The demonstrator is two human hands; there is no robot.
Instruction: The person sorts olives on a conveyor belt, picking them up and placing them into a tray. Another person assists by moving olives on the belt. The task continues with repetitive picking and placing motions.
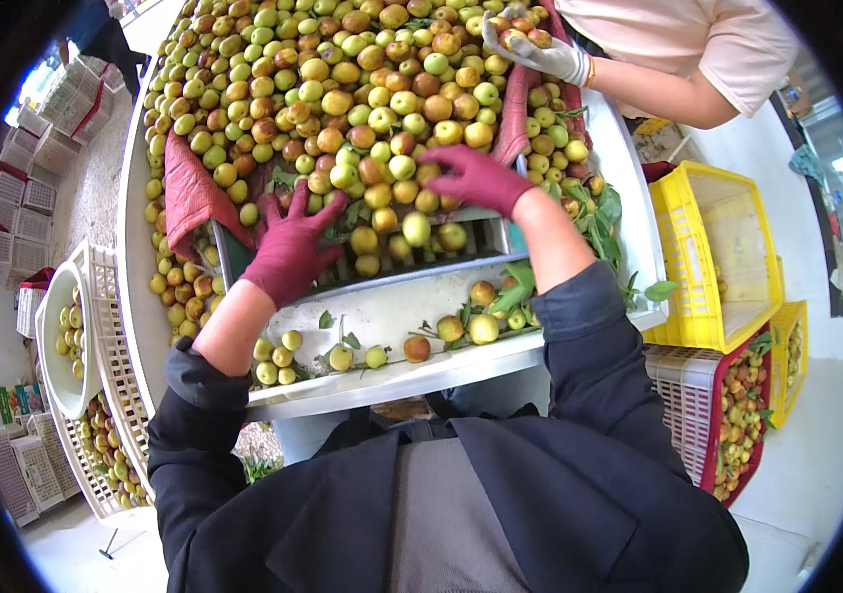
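Note:
A big heap of yellow-green and reddish fruit (pixel 342 69) fills the white metal table (pixel 387 390). My left hand (pixel 288 247), in a maroon glove, has its fingers spread at the heap's near edge, over red cloth and beside the left of a grated opening (pixel 412 267). My right hand (pixel 481 183), in a matching glove, reaches onto fruit at the right of that opening, fingers apart and curved. Several fruits sit on the grate between my hands. Loose fruit (pixel 484 329) with leafy sprigs lies on the near tray. Red padded cloth (pixel 194 198) borders the heap.
A co-worker's white-gloved hand (pixel 550 54) holds fruit at upper right. Yellow crates (pixel 698 247) and a white crate of fruit (pixel 738 415) stand right. A white basin (pixel 68 336), fruit crates and stacked white crates (pixel 21 198) are left. Another person (pixel 105 40) stands upper left.

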